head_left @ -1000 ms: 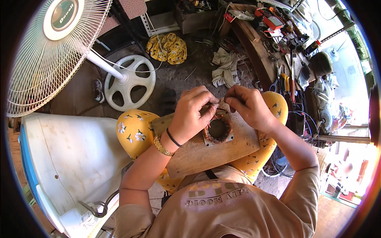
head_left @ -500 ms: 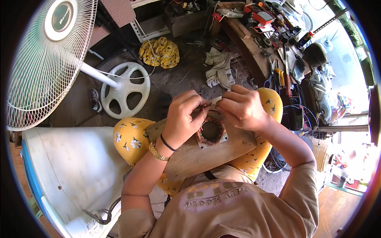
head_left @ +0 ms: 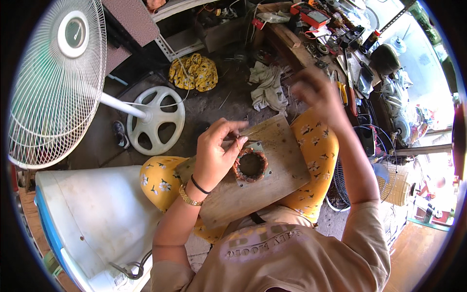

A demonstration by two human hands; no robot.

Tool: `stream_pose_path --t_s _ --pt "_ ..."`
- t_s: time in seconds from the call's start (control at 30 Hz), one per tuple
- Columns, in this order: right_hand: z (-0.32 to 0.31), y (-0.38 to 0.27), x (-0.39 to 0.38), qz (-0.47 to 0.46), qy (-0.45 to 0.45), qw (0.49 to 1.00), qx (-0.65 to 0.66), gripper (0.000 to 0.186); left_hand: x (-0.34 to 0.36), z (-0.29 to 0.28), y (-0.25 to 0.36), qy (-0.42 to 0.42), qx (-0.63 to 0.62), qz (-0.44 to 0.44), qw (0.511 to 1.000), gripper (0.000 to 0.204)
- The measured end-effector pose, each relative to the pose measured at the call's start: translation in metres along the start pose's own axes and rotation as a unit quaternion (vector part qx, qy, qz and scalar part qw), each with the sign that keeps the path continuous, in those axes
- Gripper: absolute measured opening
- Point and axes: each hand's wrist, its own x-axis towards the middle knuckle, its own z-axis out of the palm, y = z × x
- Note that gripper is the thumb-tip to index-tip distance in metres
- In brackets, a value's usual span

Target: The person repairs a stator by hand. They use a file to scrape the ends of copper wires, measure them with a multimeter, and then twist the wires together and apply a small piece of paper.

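Note:
A motor stator (head_left: pixel 251 164), a ring of copper windings on a square metal plate, lies on a wooden board (head_left: pixel 287 160) across my lap. Beside its upper left edge, my left hand (head_left: pixel 217 152) pinches a thin wire (head_left: pixel 237 150) between thumb and fingers. The wire's far end is too fine to follow. My right hand (head_left: pixel 318 95) is lifted off the board towards the workbench at the right. Motion smears its fingers, so I cannot make out anything in them.
A cluttered workbench (head_left: pixel 304 61) curves along the upper right, with scissors, pliers (head_left: pixel 343 92) and a red meter (head_left: pixel 311 15). A white pedestal fan (head_left: pixel 155 114) stands at the left, above a large white cooler-like box (head_left: pixel 92 214). Cloths (head_left: pixel 268 87) lie on the floor ahead.
My right hand has left the stator and swung up and right towards the workbench. My left hand stays near the windings, slightly lower and further left. The board's upper part is now uncovered.

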Motion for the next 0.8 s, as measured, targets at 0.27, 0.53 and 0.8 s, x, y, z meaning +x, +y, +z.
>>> stream_pose_path --t_s 0.27,0.53,0.8 --pt "-0.063 0.219 -0.068 0.277 0.037 0.839 -0.467 0.077 0.001 0.001 -0.002 -0.027 0.021 0.017 0.999 0.018" --pt "-0.049 0.219 -0.060 0.258 0.097 0.788 -0.551 0.075 -0.003 -0.002 0.003 -0.022 0.020 -0.005 1.000 0.013" --pt "-0.064 0.235 -0.056 0.323 0.088 0.826 -0.453 0.071 -0.003 0.001 0.004 -0.031 0.062 0.049 0.996 0.016"
